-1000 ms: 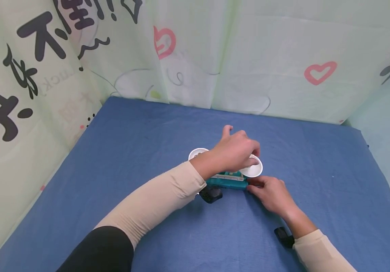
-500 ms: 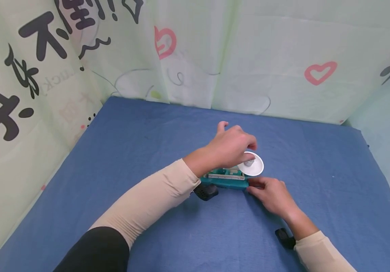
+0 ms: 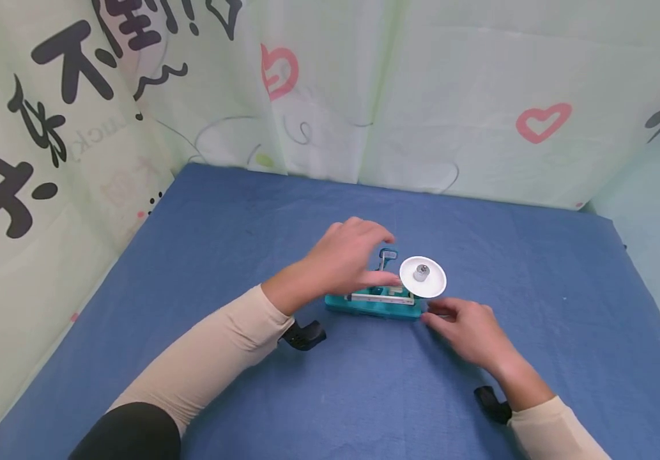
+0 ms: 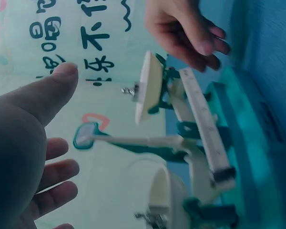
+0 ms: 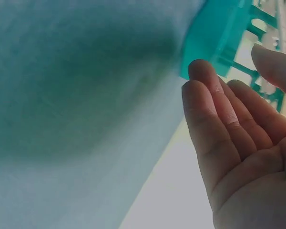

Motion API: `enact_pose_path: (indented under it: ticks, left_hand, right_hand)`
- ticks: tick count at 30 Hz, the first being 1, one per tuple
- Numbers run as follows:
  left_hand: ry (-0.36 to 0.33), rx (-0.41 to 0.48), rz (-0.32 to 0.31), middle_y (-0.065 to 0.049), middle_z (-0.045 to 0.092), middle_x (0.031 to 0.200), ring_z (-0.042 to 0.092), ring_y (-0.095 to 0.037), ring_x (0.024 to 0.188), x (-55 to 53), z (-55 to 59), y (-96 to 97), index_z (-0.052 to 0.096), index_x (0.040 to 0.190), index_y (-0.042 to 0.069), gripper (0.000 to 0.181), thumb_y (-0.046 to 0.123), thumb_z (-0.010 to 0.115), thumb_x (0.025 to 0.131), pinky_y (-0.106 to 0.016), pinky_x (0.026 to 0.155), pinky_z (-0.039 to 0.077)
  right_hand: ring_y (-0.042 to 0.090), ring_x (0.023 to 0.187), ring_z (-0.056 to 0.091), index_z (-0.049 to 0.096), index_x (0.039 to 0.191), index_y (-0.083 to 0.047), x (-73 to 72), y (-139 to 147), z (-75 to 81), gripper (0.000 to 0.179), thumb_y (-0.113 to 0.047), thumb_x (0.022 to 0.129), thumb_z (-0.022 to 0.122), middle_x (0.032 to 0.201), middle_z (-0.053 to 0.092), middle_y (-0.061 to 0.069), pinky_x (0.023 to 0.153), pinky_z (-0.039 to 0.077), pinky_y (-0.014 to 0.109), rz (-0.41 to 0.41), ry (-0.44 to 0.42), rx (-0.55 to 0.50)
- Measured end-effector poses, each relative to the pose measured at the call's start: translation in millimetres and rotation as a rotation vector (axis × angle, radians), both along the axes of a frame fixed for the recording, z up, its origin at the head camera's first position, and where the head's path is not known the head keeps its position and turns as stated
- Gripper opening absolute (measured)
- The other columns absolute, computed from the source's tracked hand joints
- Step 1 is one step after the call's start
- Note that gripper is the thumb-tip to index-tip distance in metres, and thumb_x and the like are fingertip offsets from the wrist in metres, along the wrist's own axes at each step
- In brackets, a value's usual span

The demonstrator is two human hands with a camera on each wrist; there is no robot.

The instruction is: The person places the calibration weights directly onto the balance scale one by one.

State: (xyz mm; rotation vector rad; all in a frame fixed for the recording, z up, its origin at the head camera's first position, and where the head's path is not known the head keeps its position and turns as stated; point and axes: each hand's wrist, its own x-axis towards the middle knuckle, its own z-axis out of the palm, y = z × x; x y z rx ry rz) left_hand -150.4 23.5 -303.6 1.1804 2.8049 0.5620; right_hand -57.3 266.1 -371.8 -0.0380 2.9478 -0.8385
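Observation:
A small teal balance scale with a white graduated beam stands mid-table. On its right white pan sits a small metal weight. The left pan, hidden behind my left hand in the head view, shows in the left wrist view with small metal pieces on it. My left hand hovers over the scale's left half, thumb and fingers apart, holding nothing. Beside the right end of the base is my right hand, its fingers loosely extended; contact with the base is hard to tell.
A blue cloth covers the table. A pale printed curtain rises behind it and on both sides. A dark wrist camera hangs under my left wrist, another dark camera beside my right.
My left hand has drawn back leftward from the right pan, uncovering that pan, its weight and the scale's pointer. My right hand has shifted slightly right, away from the base.

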Motion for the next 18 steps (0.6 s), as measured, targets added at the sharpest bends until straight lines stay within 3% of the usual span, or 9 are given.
enact_pose_path:
  ticks: [4,9,14,18]
  left_hand:
    - [-0.038,0.059,0.07,-0.001,0.051,0.145,0.042,-0.024,0.134,3.7,-10.2,-19.5,0.053,0.143,0.015,0.073,0.058,0.071,0.086,-0.045,0.106,0.036]
    - [-0.044,0.073,0.156,-0.005,0.048,0.149,0.038,-0.028,0.137,7.0,-21.8,-37.7,0.05,0.145,0.012,0.078,0.058,0.072,0.086,-0.049,0.108,0.034]
    - [-0.014,0.046,0.228,-0.007,0.043,0.151,0.036,-0.029,0.139,10.2,-29.1,-52.3,0.048,0.147,0.012,0.082,0.061,0.07,0.086,-0.051,0.109,0.032]
    - [-0.002,0.007,0.277,-0.011,0.038,0.154,0.03,-0.031,0.142,14.5,-30.1,-62.3,0.047,0.148,0.012,0.08,0.061,0.067,0.088,-0.053,0.111,0.028]
  right_hand:
    - [0.025,0.09,0.071,0.074,0.112,0.0,3.7,-0.6,11.2,0.033,-0.027,0.092,0.073,0.101,0.074,0.011,0.079,0.055,0.047,-0.001,-0.009,0.016]
    - [0.016,0.075,0.063,0.076,0.101,-0.006,7.8,0.3,25.7,0.021,-0.026,0.092,0.074,0.087,0.072,0.0,0.066,0.053,0.036,0.005,-0.002,0.023]
    - [0.015,0.073,0.06,0.075,0.095,-0.01,10.8,3.4,37.4,0.018,-0.028,0.091,0.076,0.082,0.07,-0.004,0.061,0.05,0.032,0.001,0.101,0.011]
    - [0.023,0.081,0.064,0.072,0.101,-0.005,12.2,4.7,40.3,0.024,-0.025,0.089,0.078,0.091,0.069,0.004,0.07,0.054,0.041,0.007,0.235,0.0]
